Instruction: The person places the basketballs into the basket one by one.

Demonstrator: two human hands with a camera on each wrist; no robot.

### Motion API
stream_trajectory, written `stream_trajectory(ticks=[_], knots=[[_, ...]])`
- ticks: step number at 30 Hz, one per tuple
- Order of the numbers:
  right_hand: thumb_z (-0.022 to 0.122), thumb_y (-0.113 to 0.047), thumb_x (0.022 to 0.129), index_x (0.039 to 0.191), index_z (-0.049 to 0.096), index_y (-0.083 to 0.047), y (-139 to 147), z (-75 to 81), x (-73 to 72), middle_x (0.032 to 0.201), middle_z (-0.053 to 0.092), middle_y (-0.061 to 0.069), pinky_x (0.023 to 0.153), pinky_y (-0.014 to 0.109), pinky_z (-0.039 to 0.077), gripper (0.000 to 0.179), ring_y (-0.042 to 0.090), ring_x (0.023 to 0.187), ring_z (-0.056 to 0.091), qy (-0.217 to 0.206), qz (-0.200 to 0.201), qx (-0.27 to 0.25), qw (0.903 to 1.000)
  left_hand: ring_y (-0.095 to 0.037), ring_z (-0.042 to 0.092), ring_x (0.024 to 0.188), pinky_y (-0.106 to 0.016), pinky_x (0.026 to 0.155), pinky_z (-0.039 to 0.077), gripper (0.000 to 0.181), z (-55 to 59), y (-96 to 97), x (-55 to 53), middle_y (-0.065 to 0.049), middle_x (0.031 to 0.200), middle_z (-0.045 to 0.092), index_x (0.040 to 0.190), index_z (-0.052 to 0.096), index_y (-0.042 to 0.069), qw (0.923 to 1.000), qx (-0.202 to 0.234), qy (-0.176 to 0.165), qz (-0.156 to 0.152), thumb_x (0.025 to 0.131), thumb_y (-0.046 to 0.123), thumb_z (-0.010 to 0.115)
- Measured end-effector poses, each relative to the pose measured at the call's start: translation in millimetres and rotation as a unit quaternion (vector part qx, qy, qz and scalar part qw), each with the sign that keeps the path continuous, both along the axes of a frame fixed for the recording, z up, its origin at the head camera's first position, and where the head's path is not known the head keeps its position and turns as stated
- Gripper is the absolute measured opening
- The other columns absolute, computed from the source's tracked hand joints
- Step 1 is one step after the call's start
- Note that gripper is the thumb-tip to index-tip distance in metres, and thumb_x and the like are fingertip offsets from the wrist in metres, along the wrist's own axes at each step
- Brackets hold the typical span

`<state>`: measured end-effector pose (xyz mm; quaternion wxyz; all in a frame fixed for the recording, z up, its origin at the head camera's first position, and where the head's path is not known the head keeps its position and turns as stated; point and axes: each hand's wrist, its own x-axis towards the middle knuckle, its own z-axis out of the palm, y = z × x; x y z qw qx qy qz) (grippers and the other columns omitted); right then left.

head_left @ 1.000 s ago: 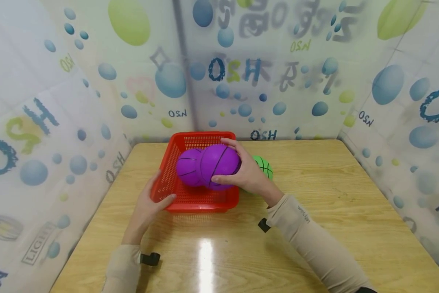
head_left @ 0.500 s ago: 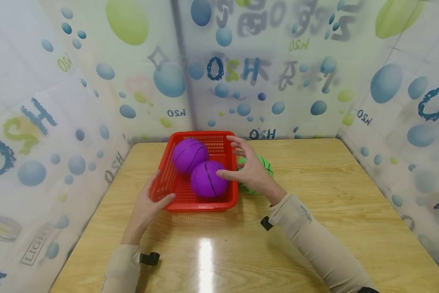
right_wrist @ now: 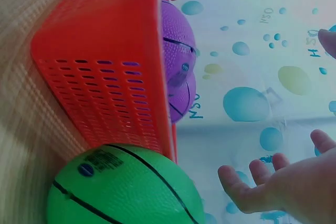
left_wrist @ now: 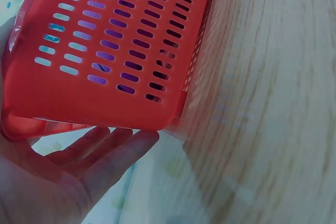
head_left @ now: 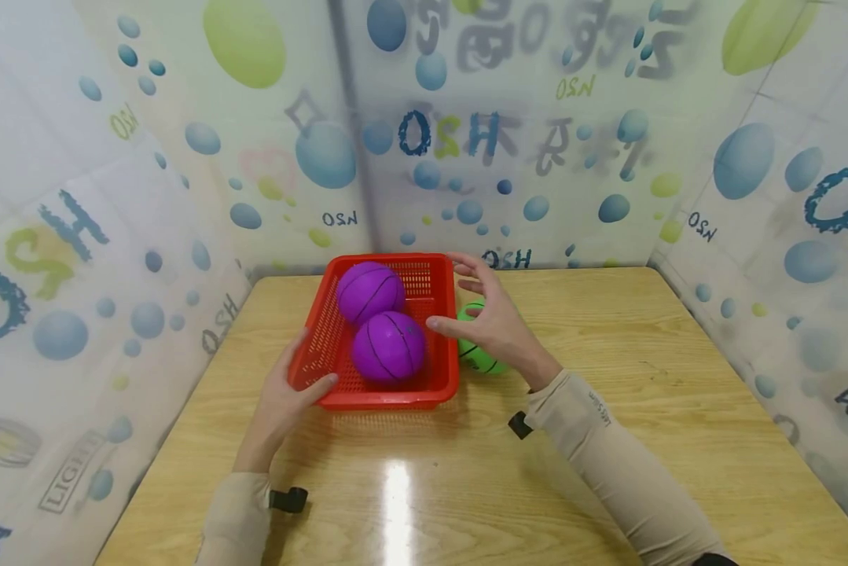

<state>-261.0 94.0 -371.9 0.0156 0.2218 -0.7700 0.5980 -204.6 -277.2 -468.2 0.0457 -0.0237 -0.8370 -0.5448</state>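
Two purple toy basketballs lie in a red plastic basket (head_left: 388, 399): a rear ball (head_left: 370, 292) and a front ball (head_left: 389, 347), touching each other in the head view. My left hand (head_left: 285, 393) holds the basket's near left corner, thumb at the front rim; in the left wrist view its fingers (left_wrist: 113, 156) reach along the outer side. Over the basket's right rim, my right hand (head_left: 497, 322) hovers with spread fingers and nothing in them. A green toy basketball (head_left: 482, 358) sits on the table against or close to the basket's right side, partly hidden by that hand.
The wooden table (head_left: 607, 393) carries the basket near its back edge. Patterned wall sheets (head_left: 480, 196) with bubble prints stand behind and on both sides.
The right hand has let go of a purple ball, which dropped into the basket and rolled slightly left. That hand has then drawn back right, over the green ball. The left hand stays put.
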Motion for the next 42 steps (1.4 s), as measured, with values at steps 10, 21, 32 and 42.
stream_trajectory(ticks=[10,21,32,42], knots=[[0.091,-0.032,0.094,0.169,0.039,-0.042,17.3,19.9,-5.3,0.172,0.039,0.002,0.119,0.068,0.048,0.092,0.03,0.155,0.043,0.018,-0.026,-0.008,0.9995,-0.041,0.034,0.163,-0.072,0.132,0.025,0.102,-1.7,-2.4,-1.5,-0.009,0.184,0.025,0.179,0.024,0.035,1.0,-0.004,-0.005,0.004,0.098,0.034,0.086],[0.09,-0.026,0.095,0.17,0.037,-0.043,38.3,33.4,-12.9,0.175,0.036,0.002,0.119,0.071,0.045,0.094,0.029,0.157,0.041,0.043,-0.054,-0.025,0.9973,-0.041,0.037,0.161,-0.07,0.132,0.027,0.102,-3.1,-0.9,-2.1,-0.012,0.183,0.026,0.179,0.023,0.033,1.0,-0.005,-0.001,0.001,0.099,0.032,0.085],[0.092,-0.035,0.093,0.17,0.035,-0.048,57.7,24.4,-23.8,0.178,0.031,0.003,0.122,0.071,0.042,0.096,0.033,0.161,0.036,0.022,-0.084,-0.015,0.9961,-0.041,0.03,0.165,-0.071,0.133,0.022,0.102,-2.1,-0.6,-2.0,-0.01,0.184,0.025,0.179,0.023,0.031,1.0,-0.004,0.007,0.002,0.099,0.032,0.086],[0.09,-0.039,0.094,0.175,0.028,-0.041,67.0,-18.4,-33.8,0.182,0.023,0.012,0.124,0.079,0.034,0.101,0.046,0.165,0.027,-0.058,-0.085,0.014,0.9946,-0.04,0.027,0.166,-0.073,0.133,0.021,0.103,-1.8,0.0,-1.9,-0.008,0.184,0.024,0.179,0.024,0.032,0.9999,-0.004,0.01,0.002,0.098,0.031,0.087]])
